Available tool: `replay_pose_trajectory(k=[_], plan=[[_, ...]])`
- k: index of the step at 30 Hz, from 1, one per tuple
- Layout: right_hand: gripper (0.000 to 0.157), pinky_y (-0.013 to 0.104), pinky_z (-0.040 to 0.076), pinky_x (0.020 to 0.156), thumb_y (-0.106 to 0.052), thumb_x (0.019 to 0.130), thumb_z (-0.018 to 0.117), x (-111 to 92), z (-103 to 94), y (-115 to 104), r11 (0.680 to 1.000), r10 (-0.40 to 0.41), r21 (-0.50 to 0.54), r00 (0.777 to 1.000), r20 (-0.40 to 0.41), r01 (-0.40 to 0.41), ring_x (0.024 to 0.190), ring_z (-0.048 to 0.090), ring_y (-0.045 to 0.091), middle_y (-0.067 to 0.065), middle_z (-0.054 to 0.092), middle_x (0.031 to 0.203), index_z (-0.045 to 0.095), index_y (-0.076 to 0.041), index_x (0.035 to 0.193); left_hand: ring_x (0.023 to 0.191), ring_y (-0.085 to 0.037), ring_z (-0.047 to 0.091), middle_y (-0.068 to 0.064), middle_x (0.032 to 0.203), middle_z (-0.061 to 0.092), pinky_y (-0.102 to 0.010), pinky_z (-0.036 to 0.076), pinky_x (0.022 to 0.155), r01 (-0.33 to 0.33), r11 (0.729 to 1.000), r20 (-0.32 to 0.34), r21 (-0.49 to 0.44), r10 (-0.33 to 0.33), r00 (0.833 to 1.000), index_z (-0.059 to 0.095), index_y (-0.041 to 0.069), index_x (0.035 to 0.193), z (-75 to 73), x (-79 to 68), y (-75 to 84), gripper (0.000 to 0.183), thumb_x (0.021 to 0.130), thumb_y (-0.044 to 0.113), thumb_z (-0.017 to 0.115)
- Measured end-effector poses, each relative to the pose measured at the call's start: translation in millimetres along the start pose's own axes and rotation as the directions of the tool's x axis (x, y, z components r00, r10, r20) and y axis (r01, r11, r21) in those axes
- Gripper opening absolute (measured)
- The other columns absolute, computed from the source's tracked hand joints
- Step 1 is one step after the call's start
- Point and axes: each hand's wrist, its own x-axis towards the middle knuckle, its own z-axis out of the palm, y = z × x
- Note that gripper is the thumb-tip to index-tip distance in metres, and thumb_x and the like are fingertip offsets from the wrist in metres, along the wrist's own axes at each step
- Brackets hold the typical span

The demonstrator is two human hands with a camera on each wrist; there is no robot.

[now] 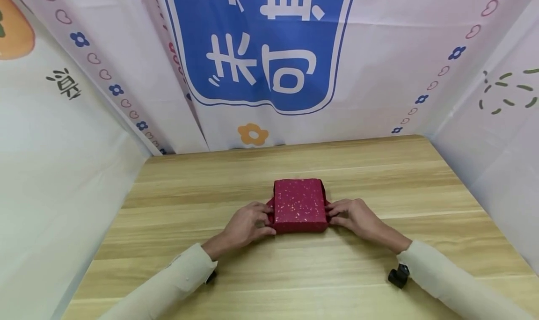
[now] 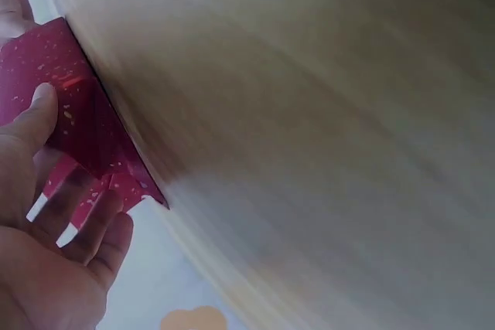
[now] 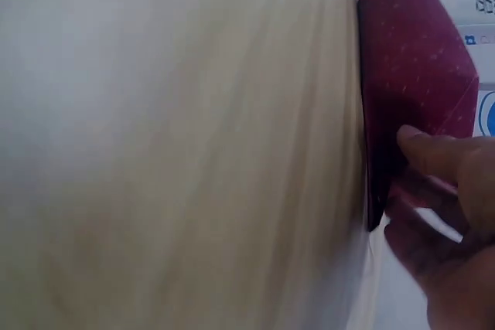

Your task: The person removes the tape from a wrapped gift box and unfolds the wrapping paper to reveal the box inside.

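On the table lies a flat box wrapped in dark red wrapping paper [image 1: 300, 202] with gold flecks. Loose folds of this paper stick out at its left and right ends. My left hand [image 1: 249, 224] is at the left end, pinching the fold; in the left wrist view the thumb [image 2: 42, 110] presses one side of it and the other fingers reach behind. At the opposite end my right hand [image 1: 355, 216] pinches the other fold between thumb [image 3: 421, 144] and fingers. Some fingertips are hidden behind the paper in the head view.
The wood-grain table [image 1: 269, 278] carries the box near its middle. A white printed cloth [image 1: 379, 76] hangs behind it, and similar cloth walls [image 1: 54, 179] stand at both sides. Dark wrist cameras [image 1: 398, 276] show beneath the sleeves.
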Motion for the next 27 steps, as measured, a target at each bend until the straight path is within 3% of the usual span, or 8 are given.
replay_pose_trajectory(k=[5, 12, 17, 19, 21, 23, 25, 27], plan=[[0.013, 0.044, 0.054, 0.095, -0.013, 0.086, 0.074, 2.4, -7.7, 3.2, 0.979, -0.139, -0.143, 0.989, 0.043, 0.144, 0.108, 0.068, 0.027, 0.01, 0.073, 0.113, 0.077, -0.013, 0.099, 0.107, -0.022, 0.069, -0.001, 0.098, 0.078, -0.036, 0.053, 0.097, -0.102, 0.992, 0.026, 0.071, 0.1, 0.995, 0.076, 0.016, 0.076, -2.4, -1.9, -1.2, 0.021, 0.083, 0.036, 0.077], [0.013, 0.029, 0.06, 0.075, -0.003, 0.074, 0.078, -1.7, -12.2, 7.4, 0.855, -0.43, -0.303, 0.902, 0.039, 0.421, 0.085, 0.07, 0.013, 0.0, 0.074, 0.088, 0.071, -0.013, 0.079, 0.072, -0.01, 0.065, 0.009, 0.064, 0.064, -0.027, 0.056, 0.075, -0.12, 0.984, 0.028, 0.134, 0.118, 0.993, 0.063, 0.018, 0.068, -5.4, -5.3, 1.7, 0.028, 0.088, 0.033, 0.074], [0.013, 0.019, 0.055, 0.062, -0.007, 0.077, 0.076, -10.3, -14.1, 4.9, 0.883, -0.345, -0.299, 0.932, 0.107, 0.361, 0.068, 0.062, -0.001, -0.005, 0.073, 0.079, 0.067, -0.016, 0.077, 0.056, 0.0, 0.036, 0.011, 0.061, 0.049, -0.014, 0.035, 0.053, -0.096, 0.991, 0.099, 0.09, 0.087, 0.991, 0.052, 0.019, 0.067, -3.9, -6.8, 5.1, 0.033, 0.091, 0.032, 0.07], [0.005, 0.018, 0.051, 0.061, -0.016, 0.084, 0.074, -11.9, -15.7, 1.4, 0.921, -0.238, -0.276, 0.959, 0.154, 0.274, 0.063, 0.053, -0.006, -0.007, 0.072, 0.078, 0.072, -0.015, 0.088, 0.059, 0.001, 0.039, 0.011, 0.065, 0.055, -0.014, 0.038, 0.055, -0.043, 0.998, 0.133, 0.04, 0.038, 0.99, 0.058, 0.018, 0.074, -3.8, -6.7, 6.0, 0.028, 0.092, 0.036, 0.07], [0.025, 0.017, 0.046, 0.057, -0.028, 0.09, 0.07, -12.2, -18.1, -2.9, 0.964, -0.106, -0.22, 0.977, 0.188, 0.147, 0.054, 0.042, -0.006, -0.009, 0.066, 0.07, 0.073, -0.011, 0.108, 0.067, -0.001, 0.05, 0.008, 0.078, 0.065, -0.017, 0.046, 0.062, 0.057, 0.995, 0.164, -0.078, -0.043, 0.985, 0.066, 0.013, 0.09, -4.7, -4.7, 6.0, 0.028, 0.092, 0.041, 0.068], [0.048, 0.022, 0.054, 0.067, -0.04, 0.094, 0.065, -10.1, -19.7, -7.9, 0.99, 0.005, -0.138, 0.98, 0.198, 0.023, 0.061, 0.055, -0.001, -0.003, 0.073, 0.086, 0.064, -0.006, 0.128, 0.081, -0.006, 0.061, 0.002, 0.098, 0.071, -0.023, 0.054, 0.073, 0.203, 0.952, 0.211, -0.23, -0.155, 0.965, 0.064, 0.009, 0.117, -7.0, -0.4, 6.7, 0.045, 0.093, 0.047, 0.064], [0.065, 0.028, 0.057, 0.08, -0.046, 0.096, 0.059, -5.3, -18.5, -11.9, 0.996, 0.085, -0.013, 0.978, 0.192, -0.084, 0.076, 0.068, 0.009, 0.008, 0.074, 0.104, 0.049, 0.0, 0.142, 0.102, -0.014, 0.064, -0.006, 0.121, 0.068, -0.033, 0.055, 0.089, 0.355, 0.861, 0.266, -0.364, -0.269, 0.926, 0.048, 0.006, 0.142, -9.8, 5.6, 7.9, 0.067, 0.095, 0.053, 0.058], [0.071, 0.038, 0.053, 0.098, -0.044, 0.099, 0.055, 1.1, -14.6, -15.3, 0.983, 0.121, 0.116, 0.977, 0.176, -0.143, 0.113, 0.067, 0.027, 0.019, 0.06, 0.136, 0.038, 0.004, 0.148, 0.118, -0.021, 0.061, -0.01, 0.134, 0.061, -0.041, 0.05, 0.101, 0.452, 0.762, 0.302, -0.464, -0.344, 0.889, 0.036, 0.006, 0.151, -9.9, 12.6, 8.6, 0.075, 0.097, 0.055, 0.053]])
